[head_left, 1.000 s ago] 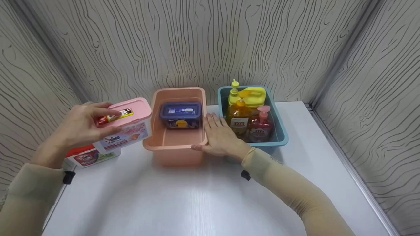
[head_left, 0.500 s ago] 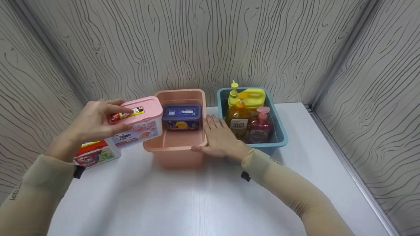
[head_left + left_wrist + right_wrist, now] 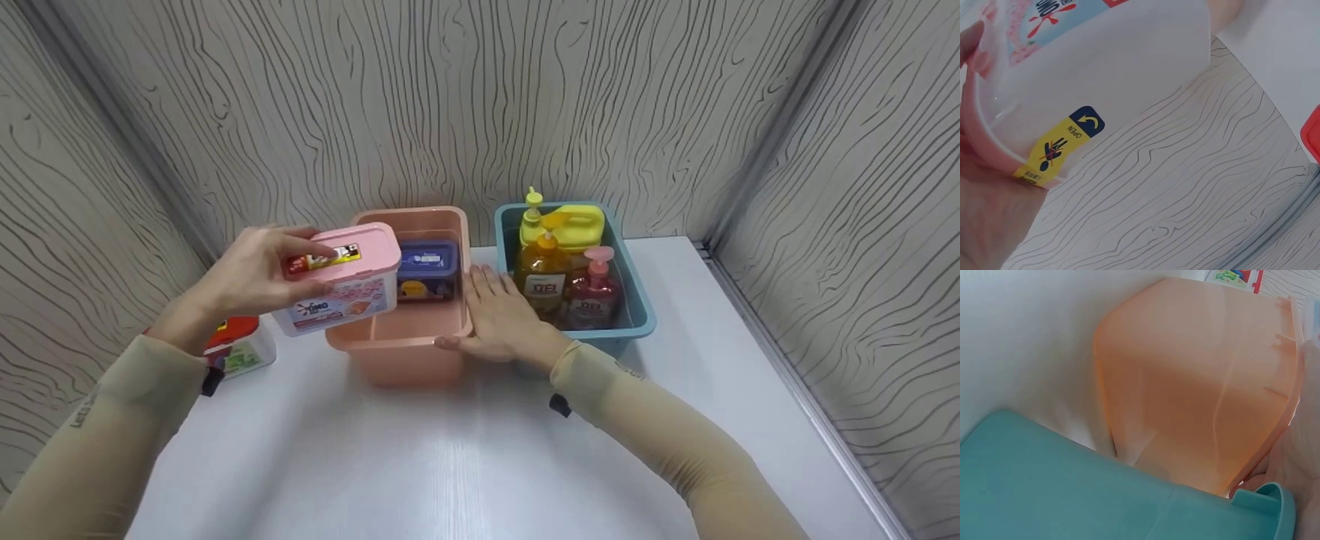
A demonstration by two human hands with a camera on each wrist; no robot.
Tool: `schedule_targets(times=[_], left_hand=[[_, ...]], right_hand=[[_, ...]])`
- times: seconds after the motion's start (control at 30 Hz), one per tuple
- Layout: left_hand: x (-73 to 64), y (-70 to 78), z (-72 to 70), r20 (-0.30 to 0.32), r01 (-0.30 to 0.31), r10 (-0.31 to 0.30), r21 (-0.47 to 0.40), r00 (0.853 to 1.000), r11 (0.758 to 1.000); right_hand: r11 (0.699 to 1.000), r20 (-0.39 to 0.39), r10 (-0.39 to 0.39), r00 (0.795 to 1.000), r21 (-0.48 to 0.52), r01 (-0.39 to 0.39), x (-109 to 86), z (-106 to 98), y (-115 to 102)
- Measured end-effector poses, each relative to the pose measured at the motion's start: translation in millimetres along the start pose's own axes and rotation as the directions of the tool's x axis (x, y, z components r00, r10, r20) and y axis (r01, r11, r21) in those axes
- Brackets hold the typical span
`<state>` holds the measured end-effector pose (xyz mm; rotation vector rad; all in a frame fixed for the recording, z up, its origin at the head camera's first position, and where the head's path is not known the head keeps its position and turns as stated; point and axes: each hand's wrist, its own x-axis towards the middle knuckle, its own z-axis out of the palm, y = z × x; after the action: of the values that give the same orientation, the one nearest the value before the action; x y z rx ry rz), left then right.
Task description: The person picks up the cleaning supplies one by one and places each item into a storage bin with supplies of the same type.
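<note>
Where the head view gives the lid and printed front of the pink-lidded tub (image 3: 360, 296), the left wrist camera, close up, shows its bare white end wall and a yellow-and-navy seal (image 3: 1067, 143) running down from the lid. The right wrist camera adds the outer walls of the two bins below their rims. Nearest in the head view, two beige sleeves (image 3: 667, 435), each with a black piece at the cuff, reach over the white table (image 3: 420, 480). Further in, at the left, a red-lidded tub (image 3: 251, 354) stands on the table, partly hidden by the left wrist. The pink-lidded tub is held above the table, its right end covering part of the peach bin's (image 3: 405, 343) left rim and of the dark blue box (image 3: 431, 262) inside; whether it touches the rim cannot be told. The left hand (image 3: 259, 274) pinches it at the lid's left end, thumb along the front edge, fingers over the top. The right hand (image 3: 506, 315) lies along the peach bin's right rim, fingers straight and close together, pointing away, thumb at the near corner. Just beside it, the teal bin (image 3: 611, 331) holds a pink-red pump bottle (image 3: 592, 302), an amber one (image 3: 545, 262) and, behind them, a yellow pump jug (image 3: 589, 225), partly blocked by the amber bottle's orange pump. At the back rises a wood-grain wall (image 3: 487, 97)
</note>
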<state>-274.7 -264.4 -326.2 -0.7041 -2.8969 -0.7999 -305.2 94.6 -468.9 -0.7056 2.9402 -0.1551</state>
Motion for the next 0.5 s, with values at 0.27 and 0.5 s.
schedule_targets(times=[0.27, 0.5], left_hand=[[20.5, 2.9, 10.3, 0.023, -0.032, 0.032, -0.015, 0.999, 0.999], [38.6, 5.2, 18.8, 0.030, -0.082, 0.082, -0.002, 0.996, 0.997]], right_hand=[[1.000, -0.005, -0.005, 1.000, 0.009, 0.005, -0.3, 1, 1], [1.000, -0.006, -0.023, 1.000, 0.021, 0.023, -1.3, 0, 3]])
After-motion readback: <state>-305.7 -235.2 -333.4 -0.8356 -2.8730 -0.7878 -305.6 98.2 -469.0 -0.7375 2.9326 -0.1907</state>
